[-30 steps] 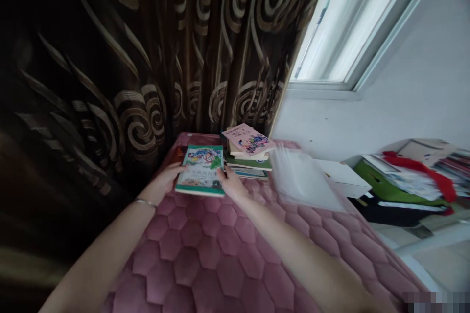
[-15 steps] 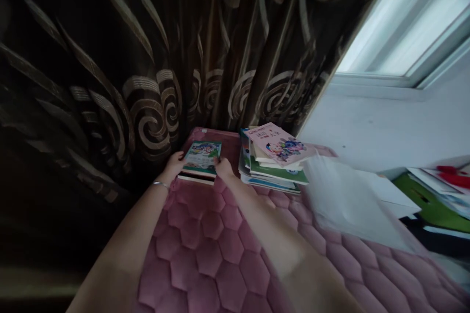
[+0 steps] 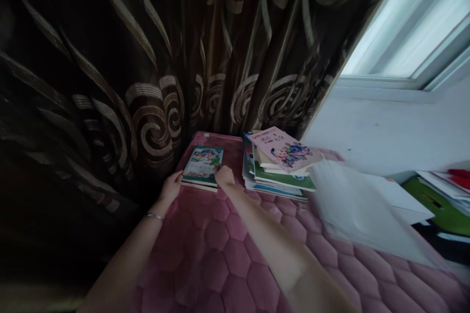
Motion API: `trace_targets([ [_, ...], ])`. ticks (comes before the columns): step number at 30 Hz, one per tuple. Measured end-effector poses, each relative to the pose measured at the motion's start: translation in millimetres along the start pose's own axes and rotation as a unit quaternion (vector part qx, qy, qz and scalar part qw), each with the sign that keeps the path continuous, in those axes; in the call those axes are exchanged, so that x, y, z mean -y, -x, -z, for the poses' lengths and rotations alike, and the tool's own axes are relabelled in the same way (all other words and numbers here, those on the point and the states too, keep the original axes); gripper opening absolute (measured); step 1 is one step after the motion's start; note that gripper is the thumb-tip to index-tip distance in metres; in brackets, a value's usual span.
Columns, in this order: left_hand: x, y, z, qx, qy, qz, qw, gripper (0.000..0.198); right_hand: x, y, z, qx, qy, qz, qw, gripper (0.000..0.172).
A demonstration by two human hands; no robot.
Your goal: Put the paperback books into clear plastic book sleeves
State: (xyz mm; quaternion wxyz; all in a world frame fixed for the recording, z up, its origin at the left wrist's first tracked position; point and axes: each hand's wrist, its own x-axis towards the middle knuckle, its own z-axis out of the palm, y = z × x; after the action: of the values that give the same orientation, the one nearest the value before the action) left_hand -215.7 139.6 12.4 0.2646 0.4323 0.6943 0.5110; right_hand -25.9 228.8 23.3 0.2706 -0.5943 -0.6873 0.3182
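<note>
A green picture book [image 3: 203, 165] lies flat on the pink quilted mattress [image 3: 227, 254], close to the dark swirl-patterned curtain [image 3: 154, 73]. My right hand [image 3: 223, 176] is curled with its fingers closed on the book's near right corner. My left hand [image 3: 171, 188], with a thin bracelet at the wrist, rests beside the near left corner. Its fingers are loose and just touch the book's edge. Right of the book stands a stack of books [image 3: 275, 176] topped by a pink cartoon book [image 3: 284, 149].
Clear plastic sheets [image 3: 360, 205] lie on the mattress to the right of the stack. Beyond the mattress edge at the right are a white box [image 3: 400, 195], a green box [image 3: 440, 208] and papers. A window [image 3: 414, 29] is at the upper right.
The green book went from held above the mattress to lying flat by the curtain. My left hand has slid back from its left edge to the near corner. The view shifted left and down.
</note>
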Motion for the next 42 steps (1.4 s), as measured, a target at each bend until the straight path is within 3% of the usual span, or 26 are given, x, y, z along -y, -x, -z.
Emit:
trace_targets([
  [11, 8.4, 11.1, 0.8, -0.012, -0.091, -0.055, 0.994, 0.029, 9.5, 13.3, 6.8, 0.000, 0.071, -0.072, 0.995, 0.032],
  [15, 6.1, 10.6, -1.1, -0.023, -0.137, -0.067, 0.988, 0.030, 11.5, 16.4, 7.0, -0.019, 0.081, -0.068, 0.994, 0.032],
  [20, 5.2, 13.6, -1.7, -0.027, -0.178, -0.082, 0.980, 0.031, 5.1, 23.9, 12.1, -0.039, 0.078, -0.016, 0.996, 0.037],
  [24, 7.0, 18.2, -3.7, -0.029, -0.205, -0.096, 0.974, 0.037, -11.9, 45.6, 17.0, -0.046, 0.057, 0.056, 0.996, 0.035],
  [30, 9.4, 20.1, -7.9, -0.030, -0.241, -0.114, 0.963, 0.042, -45.5, 71.3, 13.0, -0.013, -0.024, 0.227, 0.974, 0.048],
  [42, 14.4, 17.1, -9.0, -0.029, -0.283, -0.134, 0.949, 0.038, -53.4, 64.2, 3.4, -0.025, -0.017, 0.216, 0.976, 0.040],
])
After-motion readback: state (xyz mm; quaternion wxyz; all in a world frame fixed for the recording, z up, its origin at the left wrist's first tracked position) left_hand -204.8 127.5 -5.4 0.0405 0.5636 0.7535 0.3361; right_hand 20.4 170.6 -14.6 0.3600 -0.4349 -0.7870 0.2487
